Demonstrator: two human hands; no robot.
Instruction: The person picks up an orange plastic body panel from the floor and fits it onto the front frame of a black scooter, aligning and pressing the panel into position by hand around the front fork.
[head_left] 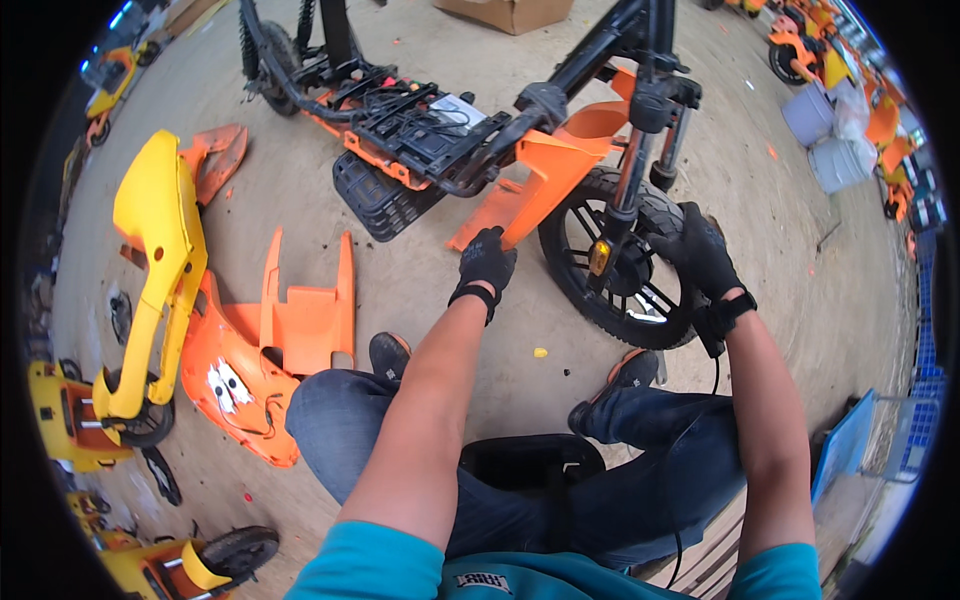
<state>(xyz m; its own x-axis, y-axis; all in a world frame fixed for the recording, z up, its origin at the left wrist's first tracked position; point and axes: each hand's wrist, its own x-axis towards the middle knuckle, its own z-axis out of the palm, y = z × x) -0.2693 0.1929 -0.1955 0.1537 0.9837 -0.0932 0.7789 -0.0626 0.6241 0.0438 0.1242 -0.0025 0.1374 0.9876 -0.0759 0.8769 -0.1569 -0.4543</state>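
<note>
A partly stripped black electric scooter stands in front of me, its wiring and battery tray (415,125) uncovered. My left hand (487,262), in a black glove, is closed on the lower end of an orange front fender (553,170). That fender sits between the fork (632,165) and the front wheel (590,285), tilted down toward me. Gloved as well, my right hand (697,250) grips the top right of the black tyre, its fingertips partly hidden. An amber reflector (600,257) is on the fork leg between my hands.
Orange body panels (235,375) and a yellow panel (160,215) lie on the concrete to my left. Yellow scooter parts with a wheel (240,553) are at lower left. Buckets (835,163) and more orange scooters stand at far right. A cardboard box (510,12) is at the back.
</note>
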